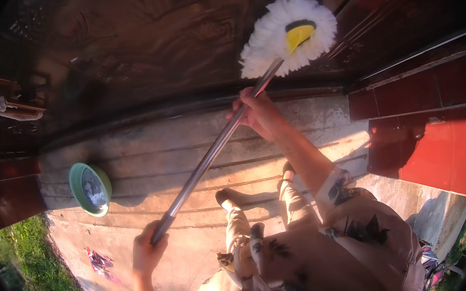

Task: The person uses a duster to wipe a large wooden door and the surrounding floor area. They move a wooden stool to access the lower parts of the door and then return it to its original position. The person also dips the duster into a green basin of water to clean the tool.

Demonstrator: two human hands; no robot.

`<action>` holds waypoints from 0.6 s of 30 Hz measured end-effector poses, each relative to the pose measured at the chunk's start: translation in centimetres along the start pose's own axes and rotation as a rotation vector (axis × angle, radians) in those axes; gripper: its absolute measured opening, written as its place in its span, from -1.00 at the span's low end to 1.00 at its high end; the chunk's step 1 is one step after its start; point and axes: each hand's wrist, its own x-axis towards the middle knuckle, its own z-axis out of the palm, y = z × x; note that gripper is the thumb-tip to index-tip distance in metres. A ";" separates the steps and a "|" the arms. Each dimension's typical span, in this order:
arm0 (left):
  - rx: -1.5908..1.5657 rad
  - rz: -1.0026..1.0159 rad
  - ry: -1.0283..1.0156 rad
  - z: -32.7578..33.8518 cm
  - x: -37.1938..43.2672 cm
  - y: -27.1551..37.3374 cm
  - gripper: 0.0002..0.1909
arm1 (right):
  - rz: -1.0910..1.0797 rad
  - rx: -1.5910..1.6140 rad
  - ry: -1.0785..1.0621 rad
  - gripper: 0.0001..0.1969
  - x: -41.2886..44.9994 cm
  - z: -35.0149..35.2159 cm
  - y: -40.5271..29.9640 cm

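Note:
A long-handled mop with a fluffy white head (263, 34) slants up across the view. Its yellow connector (300, 36) joins the head to a shiny metal pole (209, 161). My right hand (257, 110) grips this pole a little below the head. Farther down, my left hand (149, 245) is closed around the dark end of the pole. The head lies at a glossy dark brown door panel (140, 48) with embossed patterns; how firmly it presses there I cannot tell.
A green basin (106, 188) holding water stands on the concrete steps (166, 166) at left. A door handle (24, 107) partly wrapped in plastic juts out. Red tiled walls (443, 138) flank the doorway. A crumpled patterned cloth (99, 262) lies on the ground near green plants (34, 254).

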 end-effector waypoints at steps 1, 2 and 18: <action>0.041 -0.072 0.053 -2.2 -2.0 -1.8 -0.68 | 0.048 0.040 -0.075 -0.82 1.6 2.3 3.7; 0.087 -0.146 0.114 -3.7 -4.2 -3.8 -0.67 | 0.118 0.046 -0.082 -0.80 3.4 5.3 7.4; 0.009 -0.090 -0.015 -1.1 -1.7 -9.2 -0.65 | 0.217 -0.024 0.264 -0.92 7.9 2.7 15.3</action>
